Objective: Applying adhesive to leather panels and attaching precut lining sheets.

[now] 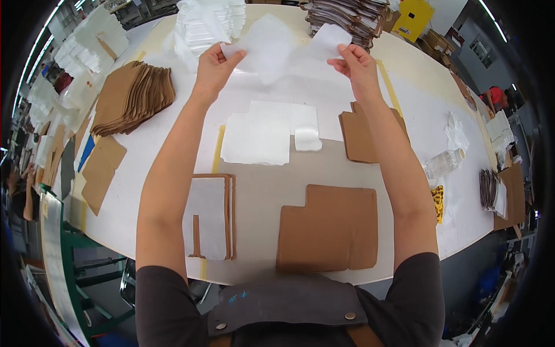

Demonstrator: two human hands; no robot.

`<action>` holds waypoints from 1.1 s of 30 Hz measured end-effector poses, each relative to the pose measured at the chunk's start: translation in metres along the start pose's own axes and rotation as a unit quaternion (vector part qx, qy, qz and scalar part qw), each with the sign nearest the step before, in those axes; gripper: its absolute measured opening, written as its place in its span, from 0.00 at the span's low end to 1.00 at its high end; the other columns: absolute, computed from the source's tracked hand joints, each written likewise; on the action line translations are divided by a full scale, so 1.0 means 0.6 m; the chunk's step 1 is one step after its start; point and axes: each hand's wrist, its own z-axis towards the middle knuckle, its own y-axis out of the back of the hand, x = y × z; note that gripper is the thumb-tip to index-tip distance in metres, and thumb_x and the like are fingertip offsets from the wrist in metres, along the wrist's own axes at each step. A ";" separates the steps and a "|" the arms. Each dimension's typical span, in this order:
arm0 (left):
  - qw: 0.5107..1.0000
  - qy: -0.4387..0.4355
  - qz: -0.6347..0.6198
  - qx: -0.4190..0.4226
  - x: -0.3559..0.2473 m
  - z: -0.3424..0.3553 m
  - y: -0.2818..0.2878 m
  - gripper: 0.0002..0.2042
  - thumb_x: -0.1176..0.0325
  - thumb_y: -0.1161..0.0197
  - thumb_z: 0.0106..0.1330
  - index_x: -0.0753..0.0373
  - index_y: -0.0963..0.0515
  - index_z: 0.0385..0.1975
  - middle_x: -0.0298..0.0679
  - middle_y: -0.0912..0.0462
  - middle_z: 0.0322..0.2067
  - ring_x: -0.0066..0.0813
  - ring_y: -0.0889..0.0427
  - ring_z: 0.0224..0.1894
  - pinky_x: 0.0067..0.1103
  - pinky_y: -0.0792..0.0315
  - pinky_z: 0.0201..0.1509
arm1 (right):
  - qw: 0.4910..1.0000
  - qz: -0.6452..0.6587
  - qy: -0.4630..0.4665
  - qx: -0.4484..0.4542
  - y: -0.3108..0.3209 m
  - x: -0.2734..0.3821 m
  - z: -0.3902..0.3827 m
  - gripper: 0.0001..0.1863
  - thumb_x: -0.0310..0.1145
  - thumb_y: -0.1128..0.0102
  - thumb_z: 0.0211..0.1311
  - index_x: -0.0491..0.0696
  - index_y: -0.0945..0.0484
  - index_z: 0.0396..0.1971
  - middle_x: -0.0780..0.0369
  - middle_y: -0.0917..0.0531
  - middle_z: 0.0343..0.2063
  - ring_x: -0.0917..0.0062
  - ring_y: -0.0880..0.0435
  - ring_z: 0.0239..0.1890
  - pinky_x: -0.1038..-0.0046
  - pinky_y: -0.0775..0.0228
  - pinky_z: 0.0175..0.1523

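Both my arms reach to the far side of the table. My left hand [215, 69] is closed in a pinch on the edge of a thin white sheet [267, 49]. My right hand [357, 68] pinches white sheet material too; whether it is one sheet with the left one, I cannot tell. Below the hands lie flat white pieces [257, 139] with a small curled white piece [307, 139] at their right. Closer to me is a brown notched panel [329, 228]. To its left lie stacked brown panels faced with white [208, 214]. My right forearm partly covers another brown panel [359, 136].
A fanned stack of brown panels [133, 95] stands at the left, beside a single brown piece [104, 168]. White sheets [211, 23] and brown pieces [347, 17] are piled at the far edge. A clear plastic bottle [444, 163] lies at the right, near a yellow patterned packet [437, 202].
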 end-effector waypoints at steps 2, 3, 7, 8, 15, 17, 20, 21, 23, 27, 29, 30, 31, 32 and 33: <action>0.999 -0.047 0.001 0.023 -0.009 -0.031 -0.001 0.16 0.77 0.34 0.62 0.67 0.25 0.50 0.36 0.19 0.42 0.18 0.20 0.42 0.15 0.26 0.51 | 0.997 0.061 0.028 0.027 0.013 0.015 -0.024 0.08 0.30 0.38 0.65 0.43 0.24 0.38 0.65 0.17 0.30 0.80 0.14 0.45 0.83 0.27 0.51; 0.994 -0.101 0.005 0.047 -0.015 -0.053 0.002 0.17 0.78 0.34 0.62 0.65 0.26 0.51 0.35 0.18 0.40 0.16 0.20 0.41 0.14 0.27 0.50 | 0.998 0.061 0.024 0.025 0.014 0.015 -0.053 0.08 0.30 0.38 0.65 0.43 0.24 0.38 0.65 0.17 0.30 0.80 0.14 0.45 0.83 0.27 0.51; 0.978 -0.025 0.096 0.182 -0.009 -0.179 0.010 0.28 0.85 0.38 0.58 0.60 0.31 0.60 0.38 0.16 0.43 0.21 0.19 0.48 0.21 0.28 0.58 | 0.978 -0.090 -0.096 0.165 0.051 -0.038 -0.191 0.11 0.24 0.36 0.62 0.42 0.24 0.43 0.63 0.15 0.38 0.81 0.16 0.47 0.81 0.29 0.52; 0.978 -0.022 0.094 0.185 -0.003 -0.208 0.011 0.28 0.85 0.38 0.58 0.60 0.31 0.60 0.38 0.16 0.43 0.21 0.19 0.48 0.21 0.28 0.58 | 0.969 -0.109 -0.127 0.180 0.061 -0.056 -0.223 0.11 0.25 0.35 0.61 0.42 0.23 0.43 0.64 0.15 0.38 0.82 0.17 0.43 0.81 0.30 0.50; 0.969 0.024 0.116 0.216 0.078 -0.281 0.015 0.18 0.82 0.36 0.56 0.65 0.21 0.48 0.33 0.13 0.33 0.21 0.16 0.43 0.20 0.27 0.53 | 0.960 -0.192 -0.017 0.204 0.073 -0.112 -0.288 0.06 0.30 0.34 0.61 0.44 0.18 0.35 0.69 0.18 0.30 0.88 0.28 0.30 0.83 0.38 0.38; 0.962 0.209 0.117 0.129 0.080 -0.267 0.011 0.08 0.70 0.34 0.61 0.67 0.19 0.37 0.31 0.17 0.23 0.16 0.22 0.27 0.15 0.32 0.31 | 0.978 -0.148 -0.080 0.123 0.061 -0.111 -0.280 0.06 0.31 0.34 0.61 0.44 0.18 0.34 0.70 0.19 0.28 0.89 0.28 0.30 0.83 0.38 0.38; 0.977 0.198 0.067 0.040 0.083 -0.259 -0.004 0.10 0.63 0.33 0.64 0.65 0.19 0.33 0.27 0.24 0.17 0.12 0.34 0.20 0.17 0.37 0.25 | 0.979 -0.131 -0.157 0.020 0.043 -0.097 -0.266 0.07 0.33 0.34 0.62 0.45 0.20 0.31 0.70 0.20 0.24 0.90 0.28 0.28 0.84 0.39 0.36; 0.977 0.198 0.067 0.041 0.079 -0.258 -0.010 0.10 0.63 0.33 0.64 0.65 0.19 0.33 0.27 0.24 0.17 0.12 0.34 0.20 0.17 0.37 0.25 | 0.972 -0.160 -0.174 -0.003 0.042 -0.094 -0.265 0.08 0.33 0.34 0.62 0.46 0.21 0.28 0.70 0.21 0.22 0.91 0.29 0.26 0.83 0.39 0.34; 0.978 0.181 0.096 0.028 0.069 -0.257 -0.016 0.10 0.64 0.33 0.63 0.66 0.19 0.31 0.26 0.29 0.14 0.13 0.37 0.18 0.19 0.40 0.23 | 0.965 -0.188 -0.175 0.047 0.049 -0.104 -0.267 0.09 0.34 0.33 0.61 0.46 0.22 0.28 0.70 0.21 0.21 0.91 0.29 0.26 0.83 0.38 0.33; 0.961 0.194 0.178 0.086 0.093 -0.261 -0.002 0.12 0.63 0.33 0.62 0.67 0.20 0.32 0.29 0.29 0.13 0.17 0.36 0.17 0.21 0.39 0.23 | 0.916 -0.312 -0.184 0.175 0.046 -0.110 -0.275 0.11 0.37 0.33 0.61 0.45 0.23 0.29 0.72 0.23 0.20 0.91 0.29 0.24 0.82 0.39 0.31; 0.943 0.149 0.280 0.100 0.081 -0.267 -0.004 0.14 0.60 0.33 0.61 0.68 0.20 0.32 0.33 0.28 0.14 0.22 0.33 0.16 0.23 0.37 0.23 | 0.903 -0.357 -0.183 0.155 0.045 -0.118 -0.270 0.14 0.41 0.31 0.58 0.45 0.22 0.31 0.70 0.21 0.20 0.86 0.26 0.24 0.79 0.35 0.32; 0.943 0.150 0.281 0.099 0.080 -0.271 -0.004 0.14 0.60 0.33 0.61 0.68 0.20 0.32 0.33 0.28 0.14 0.22 0.33 0.16 0.23 0.37 0.23 | 0.888 -0.401 -0.179 0.138 0.043 -0.120 -0.268 0.18 0.44 0.29 0.55 0.44 0.21 0.33 0.67 0.20 0.21 0.82 0.24 0.25 0.76 0.31 0.33; 0.941 0.115 0.307 0.086 0.079 -0.274 -0.004 0.16 0.58 0.33 0.61 0.69 0.20 0.32 0.34 0.28 0.14 0.24 0.33 0.16 0.25 0.37 0.23 | 0.888 -0.400 -0.179 0.139 0.041 -0.121 -0.267 0.18 0.44 0.29 0.55 0.44 0.21 0.33 0.67 0.20 0.21 0.82 0.24 0.25 0.76 0.31 0.33; 0.937 0.080 0.333 0.072 0.078 -0.277 -0.005 0.17 0.56 0.33 0.60 0.69 0.21 0.31 0.35 0.28 0.14 0.26 0.32 0.16 0.26 0.37 0.23 | 0.890 -0.410 -0.169 0.109 0.039 -0.121 -0.266 0.20 0.46 0.30 0.54 0.44 0.21 0.35 0.66 0.19 0.23 0.79 0.23 0.26 0.74 0.30 0.34; 0.936 0.082 0.334 0.069 0.076 -0.276 -0.006 0.17 0.56 0.33 0.60 0.69 0.21 0.31 0.35 0.28 0.14 0.26 0.32 0.16 0.26 0.37 0.23 | 0.891 -0.419 -0.158 0.080 0.034 -0.120 -0.264 0.21 0.47 0.30 0.54 0.44 0.21 0.36 0.65 0.19 0.24 0.77 0.22 0.27 0.72 0.29 0.34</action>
